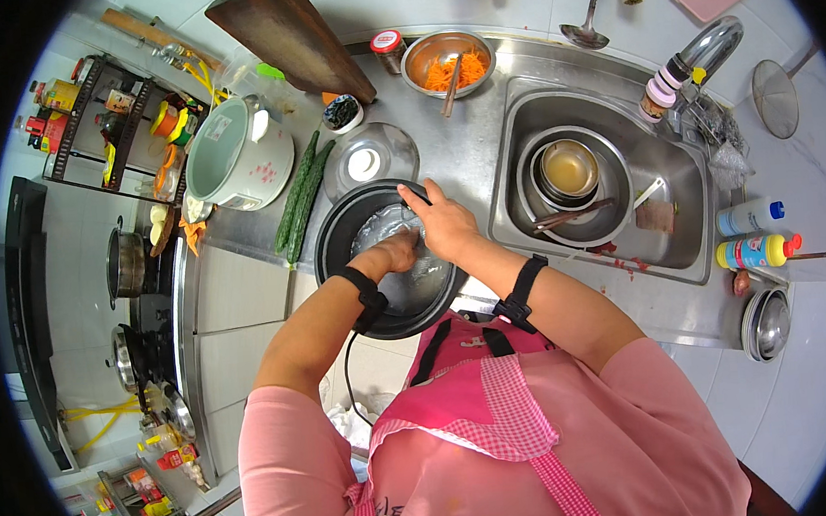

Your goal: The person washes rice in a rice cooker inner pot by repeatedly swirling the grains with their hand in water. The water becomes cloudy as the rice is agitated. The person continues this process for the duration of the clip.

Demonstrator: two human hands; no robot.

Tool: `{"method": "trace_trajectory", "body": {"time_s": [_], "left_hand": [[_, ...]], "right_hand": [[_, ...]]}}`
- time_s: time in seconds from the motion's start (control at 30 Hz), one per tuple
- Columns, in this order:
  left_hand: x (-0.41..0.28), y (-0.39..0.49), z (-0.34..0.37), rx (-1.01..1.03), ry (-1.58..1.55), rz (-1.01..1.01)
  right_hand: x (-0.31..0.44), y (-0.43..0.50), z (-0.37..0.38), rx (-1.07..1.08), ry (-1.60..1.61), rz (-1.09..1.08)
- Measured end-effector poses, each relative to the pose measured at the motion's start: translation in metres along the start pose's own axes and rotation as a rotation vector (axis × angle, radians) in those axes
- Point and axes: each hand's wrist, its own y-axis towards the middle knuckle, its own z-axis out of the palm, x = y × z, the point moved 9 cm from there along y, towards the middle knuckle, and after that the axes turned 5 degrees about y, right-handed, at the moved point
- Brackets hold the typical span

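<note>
A black inner pot (pixel 339 216), likely from a rice cooker, is tilted at the front edge of the counter, close to my body. Slightly cloudy water (pixel 415 297) lies inside it. My left hand (pixel 397 250) reaches down into the pot with its fingers bent in the water; what they touch there is hidden. At the pot's far right rim, my right hand (pixel 448 222) grips the edge, one finger lying along it. Just behind the pot rests a glass lid (pixel 395 138) with a white knob.
Two cucumbers (pixel 300 201) lie left of the pot, beside a pale cooker body (pixel 275 156). A steel bowl of shredded carrot (pixel 484 44) with chopsticks stands behind. The sink (pixel 681 241) at right holds nested bowls (pixel 617 167) under a faucet (pixel 711 37). A thick cutting board (pixel 286 35) leans at the back.
</note>
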Motion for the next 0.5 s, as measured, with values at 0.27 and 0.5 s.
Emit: {"method": "trace_trajectory", "body": {"time_s": [0.27, 0.5], "left_hand": [[0.090, 0.014, 0.070, 0.175, 0.161, -0.197], [0.090, 0.008, 0.131, 0.299, 0.001, -0.050]], "right_hand": [[0.000, 0.001, 0.001, -0.032, 0.000, -0.011], [0.001, 0.000, -0.001, -0.055, 0.003, -0.024]]}}
